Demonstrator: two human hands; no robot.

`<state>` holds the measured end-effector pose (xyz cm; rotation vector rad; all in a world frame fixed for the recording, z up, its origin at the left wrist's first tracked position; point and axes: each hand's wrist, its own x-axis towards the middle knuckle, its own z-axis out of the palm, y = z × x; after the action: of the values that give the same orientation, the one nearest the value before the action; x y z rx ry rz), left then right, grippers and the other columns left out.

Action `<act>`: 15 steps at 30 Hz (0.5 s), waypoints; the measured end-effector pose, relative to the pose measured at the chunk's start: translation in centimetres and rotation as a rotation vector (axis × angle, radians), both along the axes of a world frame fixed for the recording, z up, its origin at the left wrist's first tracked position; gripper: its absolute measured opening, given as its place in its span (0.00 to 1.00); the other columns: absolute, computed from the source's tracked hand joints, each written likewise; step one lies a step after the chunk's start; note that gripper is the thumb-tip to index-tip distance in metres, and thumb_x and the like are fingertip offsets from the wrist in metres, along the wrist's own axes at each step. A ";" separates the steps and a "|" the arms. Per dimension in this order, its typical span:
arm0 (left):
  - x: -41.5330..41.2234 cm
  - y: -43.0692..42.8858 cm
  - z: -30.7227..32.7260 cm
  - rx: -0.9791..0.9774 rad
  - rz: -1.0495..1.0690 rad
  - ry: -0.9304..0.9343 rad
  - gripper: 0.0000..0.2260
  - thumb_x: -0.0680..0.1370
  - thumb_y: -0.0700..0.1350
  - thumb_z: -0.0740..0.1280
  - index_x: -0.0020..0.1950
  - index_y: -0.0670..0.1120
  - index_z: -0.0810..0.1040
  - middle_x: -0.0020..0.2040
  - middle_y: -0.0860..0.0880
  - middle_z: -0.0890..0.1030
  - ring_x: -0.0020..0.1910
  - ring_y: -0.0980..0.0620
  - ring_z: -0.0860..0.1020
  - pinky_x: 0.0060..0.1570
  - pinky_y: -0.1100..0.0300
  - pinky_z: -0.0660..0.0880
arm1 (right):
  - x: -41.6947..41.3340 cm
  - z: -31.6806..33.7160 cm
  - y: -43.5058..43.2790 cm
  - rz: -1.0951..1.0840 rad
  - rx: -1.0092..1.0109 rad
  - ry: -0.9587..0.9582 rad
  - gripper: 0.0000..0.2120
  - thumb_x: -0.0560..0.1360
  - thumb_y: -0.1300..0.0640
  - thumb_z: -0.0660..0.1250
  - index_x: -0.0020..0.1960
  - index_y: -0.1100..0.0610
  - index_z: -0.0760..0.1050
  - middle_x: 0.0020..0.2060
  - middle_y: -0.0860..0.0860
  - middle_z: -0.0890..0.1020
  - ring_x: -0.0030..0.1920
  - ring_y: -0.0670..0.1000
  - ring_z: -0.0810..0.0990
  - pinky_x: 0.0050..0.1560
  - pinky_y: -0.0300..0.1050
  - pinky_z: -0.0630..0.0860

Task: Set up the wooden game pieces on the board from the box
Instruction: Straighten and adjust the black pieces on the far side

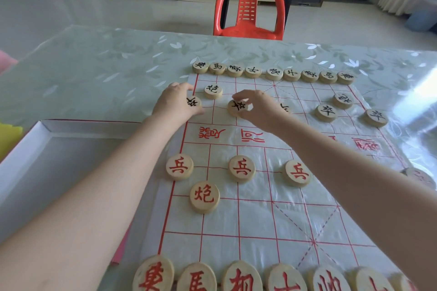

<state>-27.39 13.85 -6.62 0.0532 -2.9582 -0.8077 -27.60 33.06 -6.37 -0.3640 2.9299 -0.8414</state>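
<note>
Green, leaf-patterned covering is stretching across the table (106, 66), with a red plastic chair (248, 7) standing at its far side in the upper middle of the frame. The white box (30, 149) is lying at the left edge. To the right of the box, the board (260, 215), a thin sheet with a red grid, is carrying most of the wooden discs. A black back row (274, 73) is running along its top edge, a red back row (243, 279) along the bottom of the frame, and red soldiers (241, 168) are sitting in between.

Both hands are working in the upper left of the board. The left hand (175, 104) is curling its fingers and thumb round the edge soldier (194, 102), a black-lettered disc lying flat just to the right of the palm, over the board's leftmost line. The right hand (262, 108) is pinching the inner soldier (237, 107) between fingertips above and thumb below. That disc is lying to the left of its palm, two files in from the edge.

Each disc is round, so its axis is making no difference. What is counting is whether each one is sitting squarely on its crossing when the fingers let go. Judging by the filled rows, the setup is looking nearly done.
</note>
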 end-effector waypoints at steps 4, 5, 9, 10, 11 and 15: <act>-0.4 0.0 -0.6 0.009 0.077 0.039 0.32 0.65 0.53 0.76 0.65 0.43 0.71 0.63 0.42 0.72 0.63 0.45 0.71 0.62 0.55 0.67 | -0.3 -1.0 0.0 -0.123 0.022 0.061 0.26 0.71 0.50 0.70 0.66 0.58 0.70 0.59 0.55 0.73 0.59 0.55 0.73 0.54 0.45 0.71; -0.4 0.0 -0.7 0.011 0.093 0.052 0.31 0.65 0.53 0.76 0.64 0.42 0.72 0.62 0.42 0.73 0.62 0.45 0.71 0.61 0.55 0.67 | -0.2 -1.0 0.0 -0.146 0.014 0.059 0.30 0.70 0.47 0.71 0.66 0.58 0.69 0.60 0.55 0.72 0.60 0.55 0.72 0.57 0.47 0.71; -0.6 -0.1 -1.1 0.052 0.124 0.077 0.26 0.64 0.53 0.77 0.57 0.42 0.76 0.58 0.43 0.76 0.58 0.45 0.74 0.56 0.55 0.70 | 0.1 -0.7 0.2 -0.096 0.024 0.048 0.33 0.69 0.47 0.71 0.70 0.57 0.65 0.64 0.55 0.69 0.65 0.56 0.67 0.64 0.49 0.67; -0.7 -0.1 -1.1 0.062 0.116 0.073 0.25 0.65 0.52 0.77 0.57 0.43 0.77 0.57 0.43 0.76 0.57 0.45 0.75 0.55 0.55 0.71 | 0.0 -0.6 0.3 -0.072 0.038 0.039 0.32 0.70 0.49 0.71 0.70 0.58 0.65 0.64 0.55 0.70 0.64 0.56 0.68 0.62 0.47 0.68; -0.7 -0.2 -1.2 0.070 0.099 0.063 0.24 0.65 0.50 0.77 0.57 0.43 0.77 0.57 0.43 0.77 0.57 0.46 0.75 0.55 0.56 0.71 | 0.0 -0.6 0.4 -0.062 0.026 0.024 0.30 0.71 0.50 0.70 0.70 0.58 0.65 0.63 0.55 0.71 0.62 0.56 0.70 0.58 0.45 0.69; -0.6 -0.4 -0.9 0.151 0.032 0.026 0.26 0.65 0.41 0.76 0.62 0.43 0.76 0.59 0.45 0.79 0.57 0.49 0.77 0.55 0.63 0.69 | 0.0 -0.6 0.3 -0.089 -0.045 0.010 0.28 0.71 0.49 0.70 0.67 0.58 0.69 0.60 0.55 0.72 0.50 0.51 0.73 0.44 0.39 0.68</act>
<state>-28.01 13.42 -7.57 0.0982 -2.8590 -1.0171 -27.62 33.38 -7.02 -0.2427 2.9601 -0.9199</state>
